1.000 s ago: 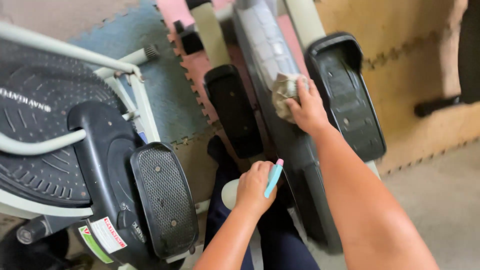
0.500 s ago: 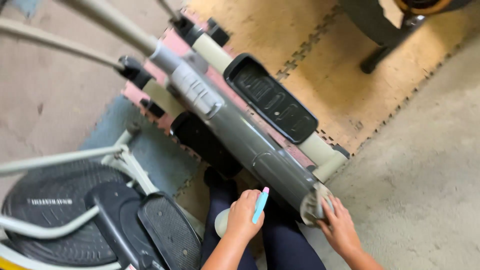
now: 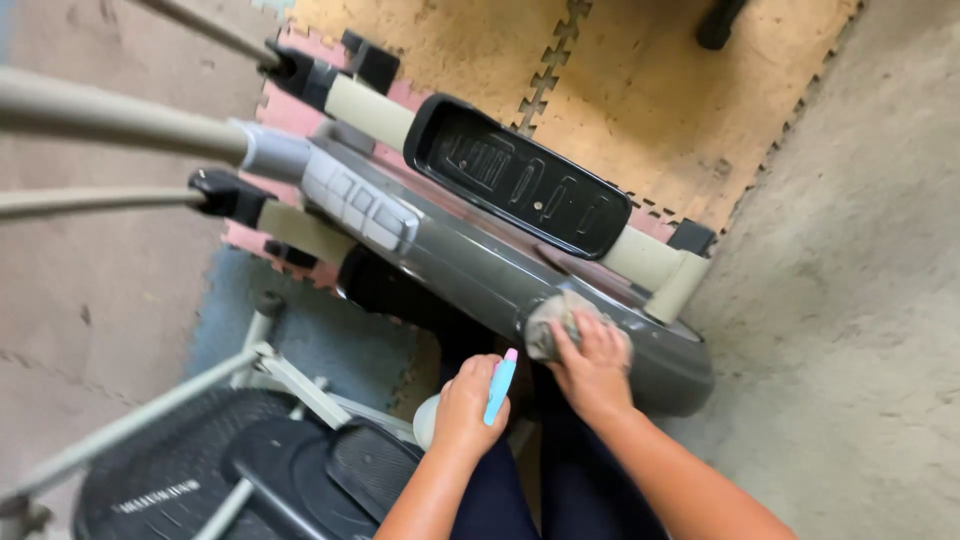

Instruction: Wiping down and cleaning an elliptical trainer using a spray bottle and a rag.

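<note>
1. Head view, my right hand (image 3: 592, 368): my fingers are clenched on a crumpled grey-beige cloth (image 3: 552, 322) and press it flat against the long grey plastic housing of the exercise machine (image 3: 470, 270), near the housing's rounded end that lies closest to me.
2. Head view, my left hand (image 3: 466, 405): it is wrapped around a small pale spray bottle with a light-blue trigger and a pink tip (image 3: 499, 386). The bottle sits just left of the cloth, with the trigger pointing up toward the housing, and its rounded white body shows under my palm.
3. Head view, the machine: a black ribbed foot pedal (image 3: 520, 178) lies on a cream-coloured bar (image 3: 645, 262) beyond the housing, on its far side from me. Cream handle tubes (image 3: 110, 118) run off to the left edge.
4. Head view, the floor: the machine stands on interlocking foam mats, tan (image 3: 640, 80), pink and blue, with bare grey concrete (image 3: 860, 300) to the right.
5. Head view, lower left: a second machine with a black dotted flywheel cover (image 3: 160, 480) and a black mesh-textured pedal (image 3: 375, 468) sits just beside my left forearm.
</note>
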